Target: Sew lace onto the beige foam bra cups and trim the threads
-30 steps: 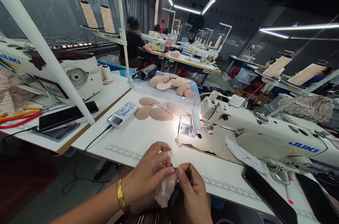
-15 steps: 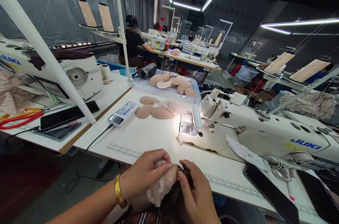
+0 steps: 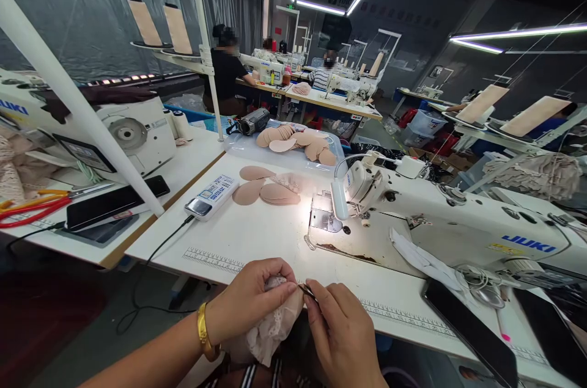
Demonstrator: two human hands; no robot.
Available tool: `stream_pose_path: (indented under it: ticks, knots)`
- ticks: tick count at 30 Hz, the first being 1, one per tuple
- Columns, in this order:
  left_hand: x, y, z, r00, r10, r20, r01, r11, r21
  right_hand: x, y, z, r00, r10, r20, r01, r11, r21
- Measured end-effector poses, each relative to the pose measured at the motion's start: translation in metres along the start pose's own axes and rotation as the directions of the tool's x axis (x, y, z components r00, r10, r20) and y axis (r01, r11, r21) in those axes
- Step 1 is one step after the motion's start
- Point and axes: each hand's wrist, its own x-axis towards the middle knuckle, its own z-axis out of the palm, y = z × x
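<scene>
At the table's front edge, my left hand (image 3: 257, 293) is closed on a pale beige lace fabric piece (image 3: 275, 324), which hangs down towards my lap. A gold bracelet circles that wrist. My right hand (image 3: 342, 321) is wrapped round small dark thread snips (image 3: 308, 293), mostly hidden by the fingers. Their dark tips touch or nearly touch the fabric edge beside my left thumb; I cannot tell which. Beyond the hands, several beige teardrop-shaped pads (image 3: 279, 194) lie on the white table (image 3: 257, 241), left of the lit needle area of the sewing machine (image 3: 431, 217).
A clear plastic tray (image 3: 238, 146) holds more beige pads. Left of the loose pads lies a white power bank (image 3: 213, 195) with a black cable. Black phones (image 3: 468, 327) rest at right. Another machine (image 3: 128, 131) stands left, and a co-worker (image 3: 227, 73) sits beyond.
My right hand has closed and turned, bringing the snips' tips against or near the fabric edge. My left hand keeps its grip on the fabric, which hangs slightly lower.
</scene>
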Motion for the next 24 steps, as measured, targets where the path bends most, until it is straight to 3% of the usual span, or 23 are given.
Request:
stream_pose_path:
  ticks: [24]
  knots:
    - [-0.0014,0.0001,0.0026,1.000,-0.011,-0.002,0.011,1.000,-0.008,-0.0078,0.0002,0.0051,1.000,0.003,0.001,-0.003,1.000,-0.026]
